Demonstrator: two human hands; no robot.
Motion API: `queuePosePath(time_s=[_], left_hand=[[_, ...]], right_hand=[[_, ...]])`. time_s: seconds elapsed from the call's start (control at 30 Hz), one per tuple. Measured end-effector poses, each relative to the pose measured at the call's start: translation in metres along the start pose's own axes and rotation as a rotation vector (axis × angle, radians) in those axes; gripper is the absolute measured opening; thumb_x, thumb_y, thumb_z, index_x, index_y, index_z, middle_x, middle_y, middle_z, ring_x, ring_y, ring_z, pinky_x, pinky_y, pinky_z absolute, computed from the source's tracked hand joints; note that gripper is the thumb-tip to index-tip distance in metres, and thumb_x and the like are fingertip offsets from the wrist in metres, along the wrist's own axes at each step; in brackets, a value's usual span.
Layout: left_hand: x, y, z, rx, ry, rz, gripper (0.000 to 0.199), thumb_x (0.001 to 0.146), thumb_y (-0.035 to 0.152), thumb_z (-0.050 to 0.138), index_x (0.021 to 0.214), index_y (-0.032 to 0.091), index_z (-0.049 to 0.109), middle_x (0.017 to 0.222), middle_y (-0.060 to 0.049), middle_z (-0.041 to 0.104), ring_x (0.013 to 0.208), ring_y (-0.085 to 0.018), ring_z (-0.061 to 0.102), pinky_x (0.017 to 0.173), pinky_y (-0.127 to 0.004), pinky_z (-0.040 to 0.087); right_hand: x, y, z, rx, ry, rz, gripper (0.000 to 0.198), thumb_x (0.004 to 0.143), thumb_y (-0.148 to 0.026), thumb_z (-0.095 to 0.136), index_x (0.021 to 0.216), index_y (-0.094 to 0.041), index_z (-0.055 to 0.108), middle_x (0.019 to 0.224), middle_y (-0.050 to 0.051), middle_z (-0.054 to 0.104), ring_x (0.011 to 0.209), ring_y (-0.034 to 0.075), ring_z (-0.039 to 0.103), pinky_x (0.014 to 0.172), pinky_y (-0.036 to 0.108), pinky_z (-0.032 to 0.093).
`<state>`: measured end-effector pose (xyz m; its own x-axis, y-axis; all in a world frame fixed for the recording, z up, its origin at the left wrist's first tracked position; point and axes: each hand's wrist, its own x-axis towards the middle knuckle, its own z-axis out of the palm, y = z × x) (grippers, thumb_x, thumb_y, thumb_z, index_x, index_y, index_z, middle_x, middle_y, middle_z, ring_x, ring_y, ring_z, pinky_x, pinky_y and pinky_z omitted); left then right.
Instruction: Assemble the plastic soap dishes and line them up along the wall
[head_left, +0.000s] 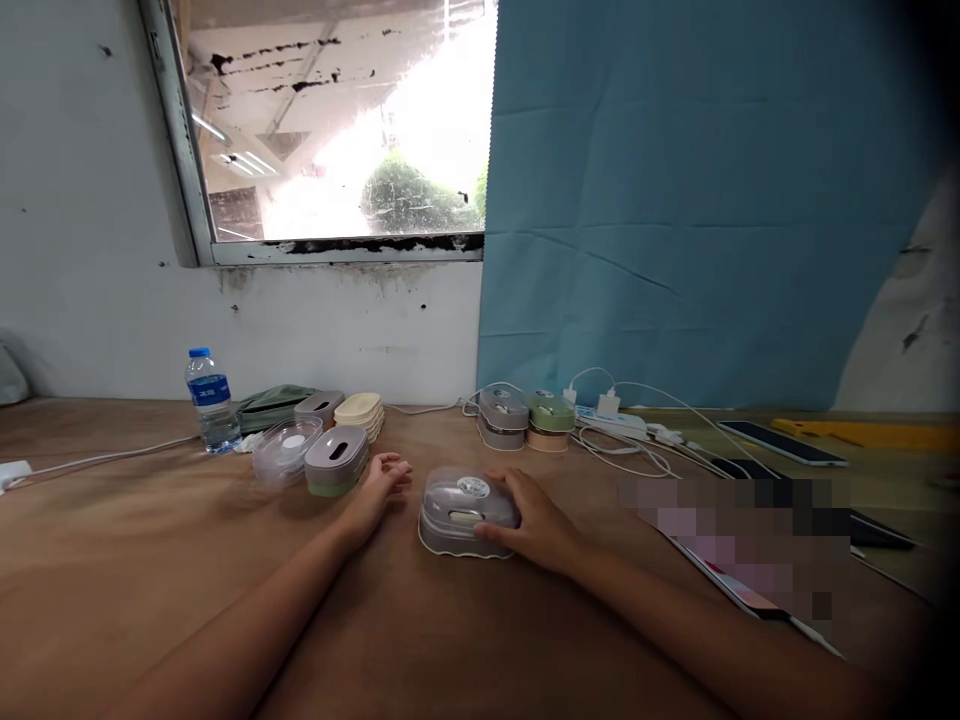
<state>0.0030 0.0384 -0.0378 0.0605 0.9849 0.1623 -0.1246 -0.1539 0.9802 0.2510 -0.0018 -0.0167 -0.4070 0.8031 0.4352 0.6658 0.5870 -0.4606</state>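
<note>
A grey lidded box (457, 535) with a clear domed cover and a round white label sits in front of me. My right hand (536, 522) grips its right side, thumb at the front and fingers over the back. To the left of the box, my left hand (384, 482) rests by the table, fingers loosely apart and holding nothing. Just beyond that hand stands a box with a grey slotted lid and green base (337, 465). A clear plastic cover (283, 455) leans beside it, and a stack of cream trays (360, 412) lies behind.
A water bottle (213, 405) and a green pouch (274, 408) stand at the back left. Farther back are a grey lidded box (502, 415) and a green-lidded one (551, 415). Cables, a power strip (615, 424) and a phone (780, 443) lie on the right.
</note>
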Motion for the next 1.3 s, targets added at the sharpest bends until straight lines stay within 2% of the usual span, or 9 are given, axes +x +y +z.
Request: queuePosePath(time_s=[0.1, 0.23, 0.47, 0.6, 0.77, 0.87, 1.03, 1.13, 1.3], left_hand=[[-0.004, -0.002, 0.000, 0.108, -0.100, -0.025, 0.044, 0.072, 0.042, 0.054, 0.103, 0.018, 0.035, 0.100, -0.007, 0.051, 0.092, -0.017, 0.053, 0.084, -0.034, 0.038], [-0.014, 0.003, 0.007, 0.204, -0.235, -0.029, 0.046, 0.069, 0.034, 0.059, 0.103, 0.019, 0.031, 0.095, -0.004, 0.050, 0.094, -0.017, 0.051, 0.088, -0.033, 0.035], [-0.015, 0.010, 0.001, 0.176, -0.313, -0.121, 0.053, 0.068, 0.031, 0.061, 0.106, 0.021, 0.026, 0.098, -0.005, 0.050, 0.094, -0.018, 0.051, 0.088, -0.035, 0.035], [-0.015, 0.013, -0.005, 0.100, -0.354, -0.155, 0.058, 0.070, 0.030, 0.060, 0.111, 0.022, 0.019, 0.103, -0.005, 0.051, 0.097, -0.016, 0.052, 0.091, -0.034, 0.034], [-0.014, 0.013, -0.008, 0.134, -0.401, -0.152, 0.053, 0.071, 0.034, 0.058, 0.110, 0.021, 0.024, 0.109, -0.008, 0.050, 0.100, -0.018, 0.051, 0.092, -0.035, 0.034], [-0.014, 0.012, -0.005, 0.174, -0.334, -0.083, 0.052, 0.075, 0.039, 0.053, 0.113, 0.022, 0.021, 0.116, -0.011, 0.048, 0.108, -0.019, 0.047, 0.096, -0.036, 0.031], [-0.009, 0.005, -0.002, 0.251, -0.061, 0.024, 0.050, 0.079, 0.042, 0.043, 0.115, 0.019, 0.019, 0.124, -0.016, 0.037, 0.116, -0.020, 0.039, 0.098, -0.035, 0.029], [-0.005, 0.003, -0.002, 0.258, -0.032, 0.046, 0.045, 0.078, 0.038, 0.045, 0.111, 0.018, 0.020, 0.121, -0.016, 0.036, 0.111, -0.019, 0.042, 0.093, -0.035, 0.034], [-0.005, 0.004, -0.003, 0.298, -0.031, 0.114, 0.038, 0.076, 0.029, 0.047, 0.103, 0.020, 0.023, 0.112, -0.012, 0.038, 0.098, -0.016, 0.048, 0.087, -0.034, 0.039]], right_hand=[[0.003, 0.002, 0.005, 0.038, -0.047, 0.022, 0.057, 0.066, -0.053, 0.058, 0.109, -0.018, 0.044, 0.113, 0.010, 0.050, 0.105, 0.025, 0.046, 0.088, 0.038, 0.038], [-0.001, 0.002, 0.005, 0.022, -0.079, -0.072, 0.063, 0.064, -0.049, 0.062, 0.114, -0.018, 0.040, 0.113, 0.010, 0.048, 0.107, 0.026, 0.044, 0.090, 0.039, 0.036], [-0.005, -0.003, 0.001, -0.028, -0.148, -0.266, 0.076, 0.060, -0.041, 0.065, 0.123, -0.015, 0.031, 0.130, 0.015, 0.031, 0.121, 0.027, 0.029, 0.099, 0.038, 0.026], [-0.006, -0.006, -0.005, -0.027, -0.243, -0.384, 0.067, 0.065, -0.033, 0.062, 0.124, -0.020, 0.033, 0.133, 0.011, 0.029, 0.123, 0.024, 0.026, 0.099, 0.038, 0.026], [-0.006, -0.002, -0.010, -0.047, -0.290, -0.464, 0.059, 0.068, -0.036, 0.060, 0.121, -0.020, 0.038, 0.135, 0.011, 0.026, 0.123, 0.024, 0.026, 0.098, 0.038, 0.028], [-0.004, -0.001, -0.007, -0.129, -0.248, -0.428, 0.059, 0.068, -0.043, 0.060, 0.120, -0.024, 0.040, 0.133, 0.009, 0.031, 0.120, 0.024, 0.030, 0.097, 0.038, 0.029], [0.019, -0.002, 0.016, -0.454, 0.002, -0.176, 0.059, 0.073, -0.047, 0.052, 0.124, -0.022, 0.039, 0.125, 0.012, 0.039, 0.113, 0.028, 0.036, 0.094, 0.040, 0.030], [0.051, 0.001, 0.036, -0.568, 0.066, -0.100, 0.062, 0.071, -0.040, 0.053, 0.125, -0.013, 0.038, 0.125, 0.017, 0.040, 0.113, 0.033, 0.033, 0.095, 0.044, 0.026], [0.104, 0.016, 0.059, -0.602, 0.082, -0.040, 0.055, 0.075, -0.027, 0.050, 0.125, -0.009, 0.036, 0.124, 0.018, 0.042, 0.111, 0.032, 0.037, 0.092, 0.043, 0.027]])
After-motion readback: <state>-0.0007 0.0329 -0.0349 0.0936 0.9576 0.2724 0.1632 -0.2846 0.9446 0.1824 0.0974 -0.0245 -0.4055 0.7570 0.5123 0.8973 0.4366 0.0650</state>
